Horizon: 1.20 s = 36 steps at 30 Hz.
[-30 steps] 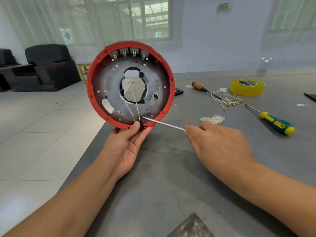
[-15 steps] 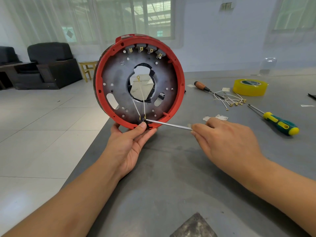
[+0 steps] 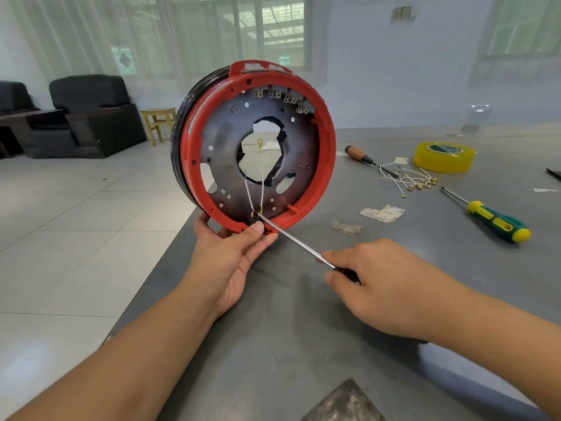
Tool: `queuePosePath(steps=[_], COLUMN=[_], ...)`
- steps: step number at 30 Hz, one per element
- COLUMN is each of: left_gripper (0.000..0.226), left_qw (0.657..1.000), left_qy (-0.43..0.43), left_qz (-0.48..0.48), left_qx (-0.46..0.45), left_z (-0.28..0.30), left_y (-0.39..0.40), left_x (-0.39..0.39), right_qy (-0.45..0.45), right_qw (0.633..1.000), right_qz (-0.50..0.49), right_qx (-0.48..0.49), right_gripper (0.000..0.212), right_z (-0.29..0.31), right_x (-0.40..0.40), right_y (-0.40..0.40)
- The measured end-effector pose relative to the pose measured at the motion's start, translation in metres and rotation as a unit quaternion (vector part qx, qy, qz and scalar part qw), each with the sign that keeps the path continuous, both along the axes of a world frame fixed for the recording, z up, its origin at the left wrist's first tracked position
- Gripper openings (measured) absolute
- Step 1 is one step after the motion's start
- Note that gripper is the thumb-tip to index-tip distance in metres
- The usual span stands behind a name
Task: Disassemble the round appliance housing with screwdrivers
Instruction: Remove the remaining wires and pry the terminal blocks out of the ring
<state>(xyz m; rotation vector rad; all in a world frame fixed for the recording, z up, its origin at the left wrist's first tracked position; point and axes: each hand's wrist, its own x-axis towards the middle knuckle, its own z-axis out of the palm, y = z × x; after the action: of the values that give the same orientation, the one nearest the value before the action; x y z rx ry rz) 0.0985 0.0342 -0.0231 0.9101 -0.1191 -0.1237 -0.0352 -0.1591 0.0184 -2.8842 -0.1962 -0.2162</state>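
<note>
The round housing [image 3: 321,165], a red ring around a dark metal plate with a ragged centre hole, stands on edge above the table's left corner. My left hand [image 3: 230,253] grips its bottom rim, thumb pressed on the front. Two white wires [image 3: 253,189] run from the hole down to brass terminals at the bottom. My right hand [image 3: 376,281] holds a long screwdriver [image 3: 296,240] by its dark handle, most of which is hidden by my fingers. Its tip touches the terminals near my left thumb.
On the grey table [image 3: 303,344] to the right lie a green-and-yellow screwdriver [image 3: 494,221], a wooden-handled screwdriver [image 3: 361,154], a bundle of loose wires [image 3: 416,180], a yellow tape roll [image 3: 444,156] and scraps of tape [image 3: 382,212]. The table's left edge drops to a tiled floor.
My left hand has turned the housing so its black side band and top tab show. My right hand has dropped lower, and the screwdriver shaft slants more steeply up to the terminals.
</note>
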Motion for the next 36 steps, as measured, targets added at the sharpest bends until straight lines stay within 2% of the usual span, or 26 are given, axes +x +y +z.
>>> queuePosePath(steps=[3,6,10,14,22,26,36], left_gripper=[0.077,0.076,0.074,0.075,0.075,0.073,0.072], left_qw=[1.000,1.000,1.000,1.000,1.000,1.000,1.000], left_qy=[0.000,0.003,0.003,0.004,0.007,0.003,-0.001], left_qz=[0.003,0.004,0.005,0.011,0.021,0.022,0.028], left_qx=[0.003,-0.001,0.000,0.001,-0.001,0.006,0.014], left_z=[0.000,0.000,-0.001,0.000,0.002,0.002,-0.001], left_y=[0.000,0.001,0.000,0.000,-0.002,-0.001,-0.001], left_x=[0.000,0.001,0.001,0.001,0.000,-0.001,0.001], right_qy=[0.032,0.089,0.103,0.108,0.047,0.018,-0.012], right_qw=[0.995,0.975,0.965,0.967,0.989,0.994,0.995], right_qz=[0.014,-0.013,-0.020,-0.020,0.000,-0.005,-0.023], right_qx=[0.092,0.203,0.241,0.231,0.141,0.110,0.093], right_gripper=[0.036,0.033,0.037,0.026,0.035,0.030,0.036], right_z=[-0.002,-0.003,-0.003,-0.004,-0.003,-0.003,-0.006], right_x=[0.001,0.007,0.008,0.006,0.002,-0.001,-0.005], right_y=[0.002,0.000,0.001,0.001,0.004,0.006,0.014])
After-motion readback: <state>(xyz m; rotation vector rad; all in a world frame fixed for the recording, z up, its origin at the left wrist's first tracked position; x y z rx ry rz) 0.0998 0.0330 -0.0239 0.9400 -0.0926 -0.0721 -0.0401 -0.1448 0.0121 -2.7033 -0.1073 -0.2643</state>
